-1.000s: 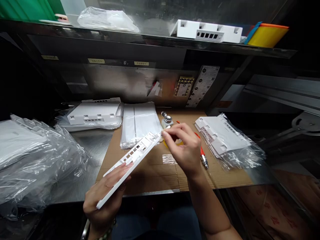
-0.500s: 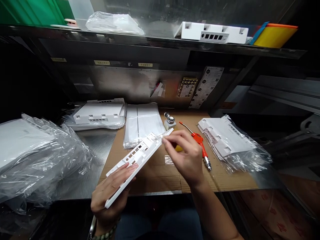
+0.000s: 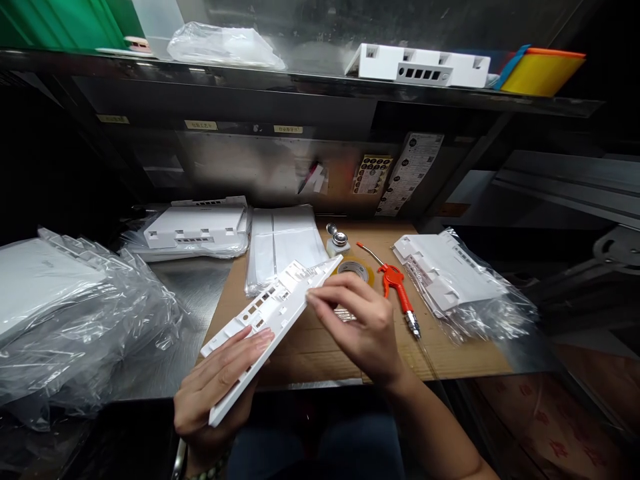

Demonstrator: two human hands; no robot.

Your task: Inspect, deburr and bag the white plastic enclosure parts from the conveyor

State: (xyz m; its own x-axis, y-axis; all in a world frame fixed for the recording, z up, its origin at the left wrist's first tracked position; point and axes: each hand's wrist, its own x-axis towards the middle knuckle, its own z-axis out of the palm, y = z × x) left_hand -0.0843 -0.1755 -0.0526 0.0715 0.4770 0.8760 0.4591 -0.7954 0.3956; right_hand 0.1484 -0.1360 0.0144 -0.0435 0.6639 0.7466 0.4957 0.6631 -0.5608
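Observation:
Tilted above the cardboard is a white plastic housing (image 3: 280,319) with a row of square port openings along its side. My left hand (image 3: 220,383) is closed around its lower left end, fingers across the top and the rest of the hand underneath. My right hand (image 3: 357,323) is at the housing's right-hand edge, thumb and forefinger pinched together against it. Whatever may be between those fingertips is too small to make out. Behind my right hand lies a roll of yellowish tape (image 3: 367,269), partly covered. A red air blow gun (image 3: 397,283) rests to its right.
Plastic-wrapped white parts (image 3: 50,287) lie at the left, more housings (image 3: 195,223) at the back left, and a bagged housing (image 3: 450,270) at the right. Flat clear bags (image 3: 287,233) and a metal-topped bottle (image 3: 339,243) stand behind. A metal shelf (image 3: 300,80) crosses overhead.
The housing has turned a little and shifted slightly left and down with my left hand. My right fingertips have slid down along its edge, uncovering more of the tape roll.

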